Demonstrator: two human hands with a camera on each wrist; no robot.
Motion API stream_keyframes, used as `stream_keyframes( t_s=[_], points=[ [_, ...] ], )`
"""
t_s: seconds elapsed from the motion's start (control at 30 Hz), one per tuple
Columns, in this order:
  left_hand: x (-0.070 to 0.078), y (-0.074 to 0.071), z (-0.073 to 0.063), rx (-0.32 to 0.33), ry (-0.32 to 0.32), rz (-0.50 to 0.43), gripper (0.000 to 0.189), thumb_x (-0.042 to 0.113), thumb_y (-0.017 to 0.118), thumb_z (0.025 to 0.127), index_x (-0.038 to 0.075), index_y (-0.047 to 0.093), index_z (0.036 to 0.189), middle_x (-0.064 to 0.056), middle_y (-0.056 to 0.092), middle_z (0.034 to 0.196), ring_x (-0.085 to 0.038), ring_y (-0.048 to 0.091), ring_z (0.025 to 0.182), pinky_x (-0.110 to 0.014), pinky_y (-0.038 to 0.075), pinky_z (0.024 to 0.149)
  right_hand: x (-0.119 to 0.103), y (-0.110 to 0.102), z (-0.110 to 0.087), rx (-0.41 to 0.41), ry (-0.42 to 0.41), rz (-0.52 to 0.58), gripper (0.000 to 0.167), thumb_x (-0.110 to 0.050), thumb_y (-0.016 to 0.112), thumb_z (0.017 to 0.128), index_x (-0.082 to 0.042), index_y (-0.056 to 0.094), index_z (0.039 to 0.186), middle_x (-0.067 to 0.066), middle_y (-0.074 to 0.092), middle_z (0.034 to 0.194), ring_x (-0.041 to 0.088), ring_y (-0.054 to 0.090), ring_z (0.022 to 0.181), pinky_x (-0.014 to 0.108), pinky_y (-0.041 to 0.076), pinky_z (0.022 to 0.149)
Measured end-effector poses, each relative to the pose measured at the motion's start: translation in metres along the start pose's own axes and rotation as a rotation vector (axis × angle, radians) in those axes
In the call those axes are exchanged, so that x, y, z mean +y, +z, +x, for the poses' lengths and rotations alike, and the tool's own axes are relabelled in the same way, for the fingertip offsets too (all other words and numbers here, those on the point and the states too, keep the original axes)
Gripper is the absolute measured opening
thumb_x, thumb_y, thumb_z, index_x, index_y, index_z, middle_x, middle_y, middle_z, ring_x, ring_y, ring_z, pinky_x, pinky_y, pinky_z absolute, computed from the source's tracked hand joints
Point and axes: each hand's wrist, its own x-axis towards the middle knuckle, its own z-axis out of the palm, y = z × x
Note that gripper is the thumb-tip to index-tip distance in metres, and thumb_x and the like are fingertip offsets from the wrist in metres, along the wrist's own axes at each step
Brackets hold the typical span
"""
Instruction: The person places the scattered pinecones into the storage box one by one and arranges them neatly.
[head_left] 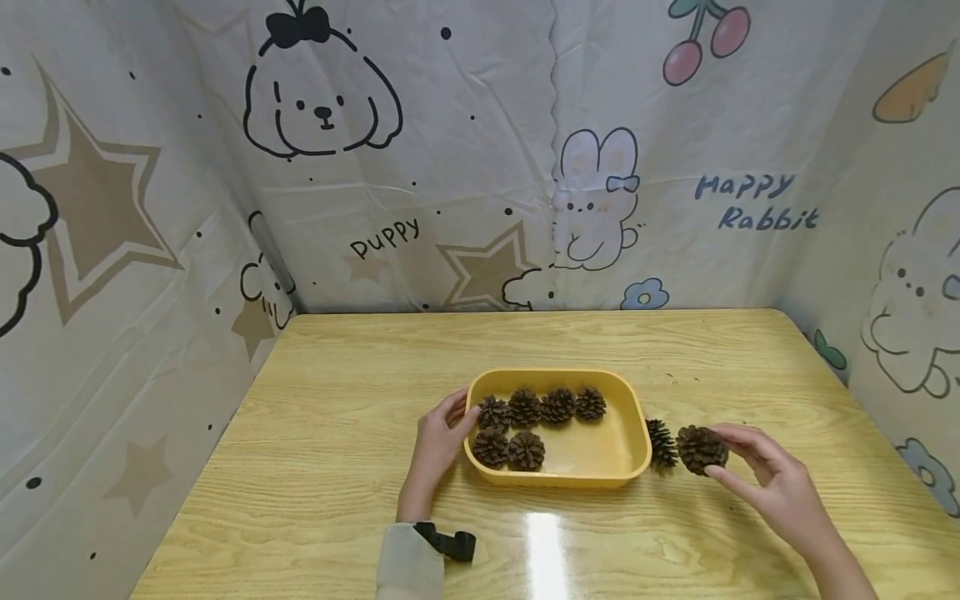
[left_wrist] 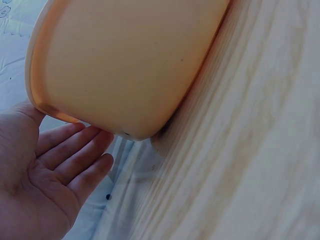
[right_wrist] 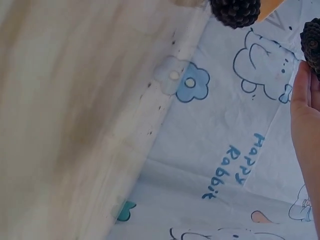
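Observation:
A yellow plastic tray (head_left: 592, 450) stands on the table with several brown pine cones (head_left: 558, 406) inside, bunched toward its left and back. My left hand (head_left: 438, 437) grips its left end, thumb over the rim; in the left wrist view the fingers (left_wrist: 82, 150) lie along the outer wall (left_wrist: 130, 65). To the right of the tray, my right hand (head_left: 772, 475) pinches a pine cone (head_left: 702, 451) between thumb and fingers. Another pine cone (head_left: 662, 445) sits close against the tray's right end. The right wrist view catches the held pine cone (right_wrist: 311, 45) only at its edge.
The light wood-grain table (head_left: 337, 392) extends around the tray on all sides. Cloth printed with cartoon figures (head_left: 480, 167) hangs behind it and along both sides. A black strap device (head_left: 450, 543) is worn on the left wrist. Tiny dark specks (head_left: 682, 377) dot the table behind the right hand.

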Motion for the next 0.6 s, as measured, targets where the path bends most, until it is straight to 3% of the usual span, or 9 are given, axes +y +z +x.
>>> stream_keyframes(
  t_s=[0.3, 0.6],
  points=[
    [-0.001, 0.000, -0.001, 0.004, 0.000, -0.006, 0.047, 0.023, 0.064, 0.096, 0.003, 0.056, 0.137, -0.020, 0.062, 0.133, -0.033, 0.062, 0.122, -0.033, 0.057, 0.101, -0.004, 0.013, 0.008, -0.039, -0.023, 0.064, 0.052, 0.016, 0.069, 0.079, 0.010, 0.053, 0.128, -0.021, 0.054, 0.125, -0.013, 0.051, 0.118, 0.001, 0.045, 0.099],
    [-0.003, 0.002, 0.002, 0.014, 0.008, 0.006, 0.045, 0.023, 0.064, 0.096, 0.001, 0.057, 0.135, -0.021, 0.063, 0.131, -0.035, 0.062, 0.120, -0.036, 0.057, 0.101, -0.006, 0.024, 0.016, -0.077, -0.072, 0.141, 0.050, 0.018, 0.068, 0.080, 0.012, 0.052, 0.127, -0.011, 0.056, 0.126, -0.009, 0.052, 0.120, 0.003, 0.045, 0.100]
  ],
)
